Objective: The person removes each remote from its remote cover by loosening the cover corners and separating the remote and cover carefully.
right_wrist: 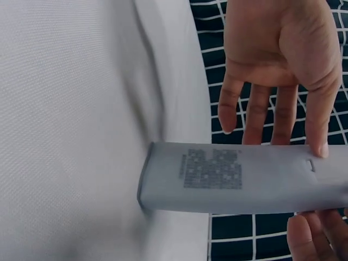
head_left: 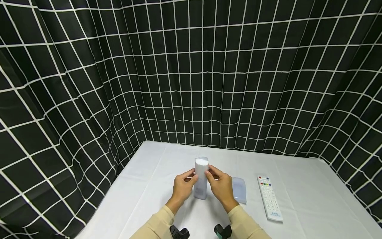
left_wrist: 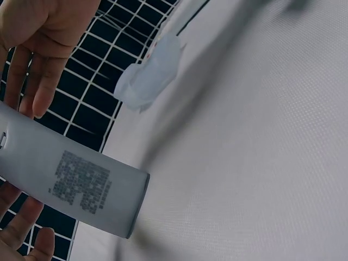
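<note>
Upright above the white table stands a pale remote control [head_left: 201, 179], held between both hands with its back towards me. Its lower part looks bluish, and a translucent cover edge shows behind its top end. A printed text block [right_wrist: 212, 168] and a small latch notch [right_wrist: 311, 165] mark its back. My left hand [head_left: 182, 187] pinches it from the left, thumb on the near face. From the right, my right hand [head_left: 222, 189] pinches it the same way. The far-side fingers are partly hidden in the head view.
Just right of the right hand, a translucent bluish sleeve [head_left: 239, 190] lies on the table [head_left: 149, 196]. Further right is a white remote control [head_left: 270, 198], buttons up. Black curtains [head_left: 182, 83] with white grid lines surround the table's back and sides.
</note>
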Motion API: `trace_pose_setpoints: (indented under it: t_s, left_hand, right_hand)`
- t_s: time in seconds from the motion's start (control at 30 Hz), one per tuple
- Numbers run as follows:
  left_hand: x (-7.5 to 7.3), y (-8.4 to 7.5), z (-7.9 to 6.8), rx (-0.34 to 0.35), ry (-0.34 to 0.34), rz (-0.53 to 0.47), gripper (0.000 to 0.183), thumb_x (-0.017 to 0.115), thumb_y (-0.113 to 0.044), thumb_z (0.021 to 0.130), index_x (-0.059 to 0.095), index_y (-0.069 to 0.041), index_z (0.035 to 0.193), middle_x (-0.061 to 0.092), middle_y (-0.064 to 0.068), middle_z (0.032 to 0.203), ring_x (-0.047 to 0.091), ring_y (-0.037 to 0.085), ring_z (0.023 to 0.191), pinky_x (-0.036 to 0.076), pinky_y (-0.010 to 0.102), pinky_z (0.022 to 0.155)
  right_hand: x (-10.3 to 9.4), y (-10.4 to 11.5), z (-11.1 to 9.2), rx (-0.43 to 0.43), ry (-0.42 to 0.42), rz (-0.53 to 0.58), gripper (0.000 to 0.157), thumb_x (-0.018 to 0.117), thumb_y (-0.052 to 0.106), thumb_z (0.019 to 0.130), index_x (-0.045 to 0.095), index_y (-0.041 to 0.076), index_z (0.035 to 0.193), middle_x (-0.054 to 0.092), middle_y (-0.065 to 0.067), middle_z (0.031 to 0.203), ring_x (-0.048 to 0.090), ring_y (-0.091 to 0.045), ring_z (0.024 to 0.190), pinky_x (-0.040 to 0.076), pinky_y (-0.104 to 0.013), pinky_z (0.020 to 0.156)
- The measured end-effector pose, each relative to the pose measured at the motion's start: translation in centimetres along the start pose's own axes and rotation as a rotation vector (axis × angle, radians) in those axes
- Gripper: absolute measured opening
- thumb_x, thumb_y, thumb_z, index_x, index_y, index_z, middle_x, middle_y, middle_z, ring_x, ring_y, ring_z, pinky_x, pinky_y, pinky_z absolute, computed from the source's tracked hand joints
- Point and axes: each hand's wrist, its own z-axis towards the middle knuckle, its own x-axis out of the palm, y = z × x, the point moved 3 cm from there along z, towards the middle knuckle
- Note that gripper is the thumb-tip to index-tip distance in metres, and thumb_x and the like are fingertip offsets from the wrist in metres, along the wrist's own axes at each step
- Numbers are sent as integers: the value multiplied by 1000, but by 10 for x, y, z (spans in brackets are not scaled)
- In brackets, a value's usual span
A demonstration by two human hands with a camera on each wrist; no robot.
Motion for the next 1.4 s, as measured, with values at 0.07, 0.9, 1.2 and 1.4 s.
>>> trace_pose_setpoints:
  t_s: [0.07, 0.9, 1.2, 1.4]
  left_hand:
    - [0, 1, 1, -5, -13, -9, 36, 69, -15, 90, 64, 0, 123, 68, 9, 101, 64, 21, 84, 53, 38, 76]
    - [6, -1, 2, -57, -75, 67, 32, 73, -18, 87, 70, -5, 116, 67, 2, 84, 62, 15, 72, 52, 30, 63]
    - [6, 9, -4, -133, -41, 104, 33, 70, -19, 90, 68, -1, 117, 62, 1, 79, 59, 13, 66, 50, 26, 56]
    - [6, 10, -7, -151, -12, 113, 33, 69, -16, 90, 66, 0, 119, 62, 3, 81, 59, 15, 65, 51, 28, 56]
  right_hand:
    - [0, 0, 0, 20, 7, -2, 28, 74, 4, 84, 69, -4, 112, 72, -9, 89, 69, -22, 71, 55, -29, 59]
    - [2, -8, -4, 184, 90, -101, 39, 73, 4, 84, 66, 4, 123, 69, -7, 81, 65, -16, 66, 52, -27, 57]
    - [9, -15, -10, 282, 149, -98, 38, 70, 2, 85, 64, -2, 122, 64, -7, 77, 63, -17, 64, 51, -21, 51]
    - [12, -18, -11, 306, 178, -120, 37, 69, 3, 86, 63, -5, 122, 65, -9, 79, 63, -16, 64, 51, -22, 51]
